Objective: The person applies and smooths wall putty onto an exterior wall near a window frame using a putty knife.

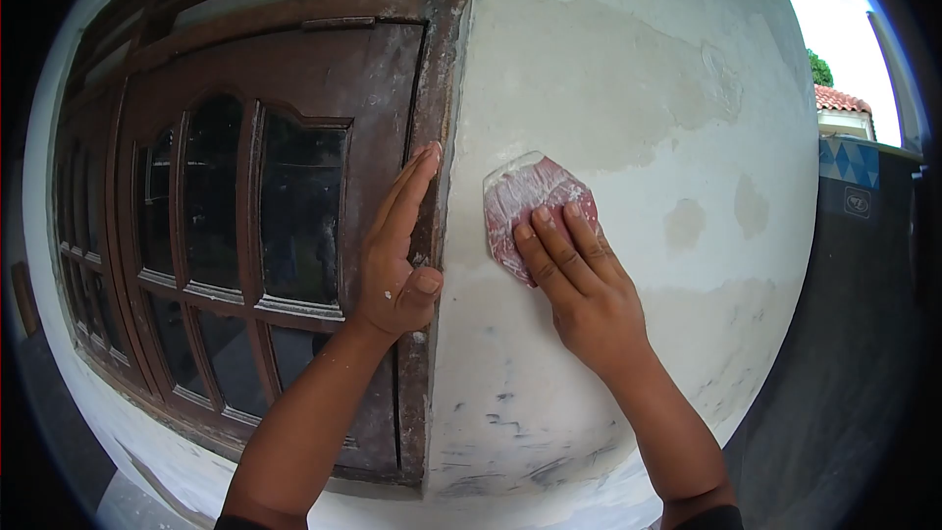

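My right hand (587, 296) presses a piece of red sandpaper (535, 186) flat against the white wall (549, 353), its fingers laid over the lower right part. White dust coats much of the sandpaper, most heavily along its upper edge. To the left, my left hand (400, 255) is open and edge-on, with straight fingers pointing up, against the brown wooden window frame (432, 118). It holds nothing, and specks of white show on it. Grey-beige patches and dark smudges mark the wall around my right hand.
A brown wooden shutter (378, 88) with dark glass panes (299, 211) fills the left side, its ledges dusted white. Past the wall's right edge stands a dark grey wall (844, 334) with blue-patterned tile (849, 162). Farther off is a red tiled roof (842, 100).
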### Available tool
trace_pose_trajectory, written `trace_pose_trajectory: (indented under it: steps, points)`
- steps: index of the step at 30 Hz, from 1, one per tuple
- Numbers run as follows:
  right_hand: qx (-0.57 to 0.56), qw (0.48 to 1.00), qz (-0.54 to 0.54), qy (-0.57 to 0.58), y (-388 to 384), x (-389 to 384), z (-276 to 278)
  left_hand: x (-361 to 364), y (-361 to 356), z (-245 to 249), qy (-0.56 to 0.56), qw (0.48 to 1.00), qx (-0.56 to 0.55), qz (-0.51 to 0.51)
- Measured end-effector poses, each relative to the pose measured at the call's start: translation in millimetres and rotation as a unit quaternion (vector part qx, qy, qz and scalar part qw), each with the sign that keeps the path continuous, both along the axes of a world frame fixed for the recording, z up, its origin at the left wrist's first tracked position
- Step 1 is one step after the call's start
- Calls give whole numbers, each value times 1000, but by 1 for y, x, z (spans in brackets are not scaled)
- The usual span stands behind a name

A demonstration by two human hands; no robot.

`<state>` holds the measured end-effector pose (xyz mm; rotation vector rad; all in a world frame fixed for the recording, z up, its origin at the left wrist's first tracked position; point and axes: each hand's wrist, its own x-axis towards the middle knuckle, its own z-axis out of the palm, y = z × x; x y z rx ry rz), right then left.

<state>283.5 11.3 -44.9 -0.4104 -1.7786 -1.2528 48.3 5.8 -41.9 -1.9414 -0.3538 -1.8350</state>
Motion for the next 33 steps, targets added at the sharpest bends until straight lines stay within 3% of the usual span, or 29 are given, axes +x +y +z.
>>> trace_pose_trajectory:
  steps: [5, 12, 18, 23, 28, 33]
  points:
    - [-8, 1000, 12, 1, -6, 22, -23, -1, 0, 0, 6, 1000, 1, 12]
    - [14, 1000, 11, -9, -1, 9, 13, 0, 1, 0, 1, 1000, 9, 8]
    - [-14, 1000, 8, 4, 3, 35, -24, 2, 1, 0, -10, 1000, 11, 5]
    - [26, 999, 32, 27, 0, 26, -1, 2, 3, 1, -15, 1000, 6, 7]
    - [28, 999, 33, -23, 1, 5, 26, -1, 5, 1, -7, 1000, 21, 6]
    - [2, 998, 15, -53, 11, 32, 4, 1, 0, 0, -6, 1000, 7, 17]
